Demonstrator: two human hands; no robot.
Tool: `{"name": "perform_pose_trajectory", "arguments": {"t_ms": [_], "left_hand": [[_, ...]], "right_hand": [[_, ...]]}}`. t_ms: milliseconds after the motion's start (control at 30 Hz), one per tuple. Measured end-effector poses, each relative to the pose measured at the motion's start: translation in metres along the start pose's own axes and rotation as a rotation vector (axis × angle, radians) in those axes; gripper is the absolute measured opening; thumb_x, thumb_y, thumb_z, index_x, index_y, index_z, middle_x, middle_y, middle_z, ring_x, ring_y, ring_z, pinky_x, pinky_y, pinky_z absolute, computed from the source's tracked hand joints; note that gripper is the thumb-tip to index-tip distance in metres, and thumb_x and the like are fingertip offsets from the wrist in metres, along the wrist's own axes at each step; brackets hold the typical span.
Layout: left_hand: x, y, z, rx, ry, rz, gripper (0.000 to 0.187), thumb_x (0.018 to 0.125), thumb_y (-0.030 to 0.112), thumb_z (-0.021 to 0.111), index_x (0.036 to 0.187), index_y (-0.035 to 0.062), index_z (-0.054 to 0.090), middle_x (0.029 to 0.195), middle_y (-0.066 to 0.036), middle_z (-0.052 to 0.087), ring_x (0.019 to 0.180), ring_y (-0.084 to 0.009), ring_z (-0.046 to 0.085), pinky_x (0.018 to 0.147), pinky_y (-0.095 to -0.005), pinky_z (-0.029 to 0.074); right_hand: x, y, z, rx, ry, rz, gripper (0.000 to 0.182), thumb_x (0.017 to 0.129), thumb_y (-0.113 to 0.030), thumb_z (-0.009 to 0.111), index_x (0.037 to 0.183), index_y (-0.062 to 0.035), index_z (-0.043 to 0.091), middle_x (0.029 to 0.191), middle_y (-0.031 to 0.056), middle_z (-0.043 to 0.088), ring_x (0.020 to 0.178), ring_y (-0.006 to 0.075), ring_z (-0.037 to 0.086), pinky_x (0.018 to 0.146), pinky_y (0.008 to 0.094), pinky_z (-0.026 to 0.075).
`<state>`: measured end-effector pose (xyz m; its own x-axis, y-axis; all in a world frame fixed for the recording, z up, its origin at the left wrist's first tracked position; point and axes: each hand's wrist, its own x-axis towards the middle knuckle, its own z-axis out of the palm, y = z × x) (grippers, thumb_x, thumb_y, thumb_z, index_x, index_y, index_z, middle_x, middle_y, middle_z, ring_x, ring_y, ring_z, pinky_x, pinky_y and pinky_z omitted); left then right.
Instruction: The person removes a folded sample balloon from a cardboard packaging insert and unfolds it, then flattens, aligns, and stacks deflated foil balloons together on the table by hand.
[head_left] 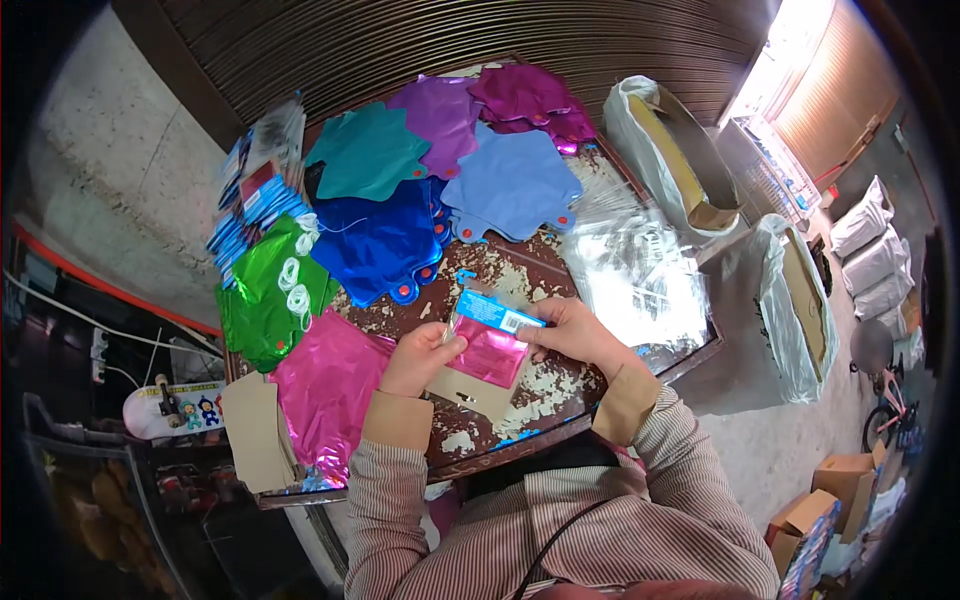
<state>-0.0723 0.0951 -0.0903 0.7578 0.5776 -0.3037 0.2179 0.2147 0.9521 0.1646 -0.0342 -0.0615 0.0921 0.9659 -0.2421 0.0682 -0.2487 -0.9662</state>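
Both hands hold a clear plastic packet (490,343) over the near part of the table. It shows a blue label with a barcode, folded pink foil and a tan card at its lower end. My left hand (420,357) pinches the packet's left edge between thumb and fingers. At the upper right, beside the blue label, my right hand (577,333) grips it, with some fingers hidden behind. Flat pink foil balloons (330,390) lie just left of my left hand. Right of my right hand is a pile of clear plastic bags (640,275).
Around the table (480,275) lie dark blue (375,240), light blue (515,180), teal (368,152), purple (440,115), magenta (530,100) and green foil balloons (265,300). White string bundles (290,271), tan cards (255,430) and filled packets (262,195) sit left. White sacks (795,310) stand right.
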Motion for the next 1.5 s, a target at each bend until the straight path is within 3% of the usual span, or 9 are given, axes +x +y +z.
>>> {"name": "perform_pose_trajectory", "arguments": {"t_ms": [100,267,433,733,900,1100,1233,1500], "left_hand": [[0.001,-0.003,-0.001,-0.063,-0.024,0.034,0.028,0.089,0.002,0.059,0.116,-0.0015,0.057,0.102,-0.008,0.065,0.084,-0.01,0.06,0.075,-0.0181,0.047],[-0.002,0.003,0.01,-0.174,-0.009,0.054,0.024,0.09,0.007,0.059,0.113,-0.0018,0.059,0.096,-0.005,0.066,0.077,-0.0073,0.058,0.067,-0.0167,0.044],[0.0,0.001,0.01,-0.214,-0.02,0.062,0.025,0.091,0.008,0.058,0.115,-0.002,0.059,0.098,-0.006,0.066,0.08,-0.0078,0.058,0.071,-0.0176,0.045],[-0.001,0.005,0.013,-0.24,-0.012,0.045,0.026,0.092,0.008,0.057,0.117,-0.0021,0.058,0.102,-0.007,0.066,0.085,-0.0093,0.059,0.077,-0.0192,0.046],[0.0,0.004,0.014,-0.259,0.028,0.084,0.026,0.093,0.008,0.056,0.117,-0.0014,0.058,0.103,-0.007,0.066,0.086,-0.0099,0.06,0.078,-0.0201,0.047],[0.002,0.002,0.016,-0.366,0.065,0.119,0.027,0.094,0.008,0.055,0.119,-0.0004,0.058,0.104,-0.008,0.066,0.087,-0.0101,0.061,0.079,-0.021,0.047],[0.002,0.005,0.015,-0.414,0.046,0.101,0.026,0.095,0.009,0.054,0.119,0.0001,0.059,0.104,-0.007,0.066,0.088,-0.0098,0.061,0.079,-0.0213,0.048],[0.005,-0.001,0.017,-0.417,0.085,0.104,0.024,0.095,0.009,0.053,0.117,0.0002,0.06,0.104,-0.007,0.067,0.087,-0.0095,0.061,0.078,-0.0204,0.047]], "right_hand": [[-0.001,0.0,-0.003,0.05,-0.021,0.057,0.02,0.084,-0.008,0.068,0.102,-0.0001,0.065,0.081,0.0028,0.065,0.063,0.0075,0.055,0.059,0.0197,0.046],[-0.002,-0.009,0.005,0.129,0.109,-0.063,0.025,0.086,-0.006,0.067,0.109,0.0011,0.061,0.092,0.0056,0.065,0.072,0.0087,0.058,0.064,0.0187,0.048],[0.005,-0.003,0.002,0.374,0.385,-0.267,0.031,0.088,-0.006,0.064,0.117,-0.0001,0.056,0.096,0.0056,0.064,0.075,0.0094,0.058,0.067,0.0185,0.048],[0.011,0.023,-0.007,0.039,0.21,-0.228,0.03,0.089,-0.006,0.061,0.118,-0.0001,0.055,0.088,0.0038,0.063,0.071,0.0087,0.058,0.065,0.0195,0.049],[0.003,0.006,0.0,0.271,0.171,-0.078,0.02,0.089,-0.005,0.062,0.107,0.002,0.06,0.083,0.0056,0.063,0.066,0.01,0.059,0.063,0.0205,0.053],[0.002,0.008,0.0,0.183,0.0,-0.004,0.011,0.089,-0.004,0.061,0.097,0.0034,0.063,0.078,0.0084,0.064,0.063,0.0129,0.062,0.062,0.0221,0.056],[-0.001,0.005,-0.001,0.408,-0.03,-0.014,0.008,0.089,-0.003,0.059,0.091,0.004,0.063,0.075,0.0096,0.064,0.065,0.0147,0.064,0.063,0.0234,0.058],[0.0,0.007,-0.001,0.308,0.005,-0.011,0.006,0.089,-0.002,0.059,0.09,0.0033,0.062,0.074,0.0091,0.064,0.063,0.0151,0.065,0.063,0.0231,0.057]]}}
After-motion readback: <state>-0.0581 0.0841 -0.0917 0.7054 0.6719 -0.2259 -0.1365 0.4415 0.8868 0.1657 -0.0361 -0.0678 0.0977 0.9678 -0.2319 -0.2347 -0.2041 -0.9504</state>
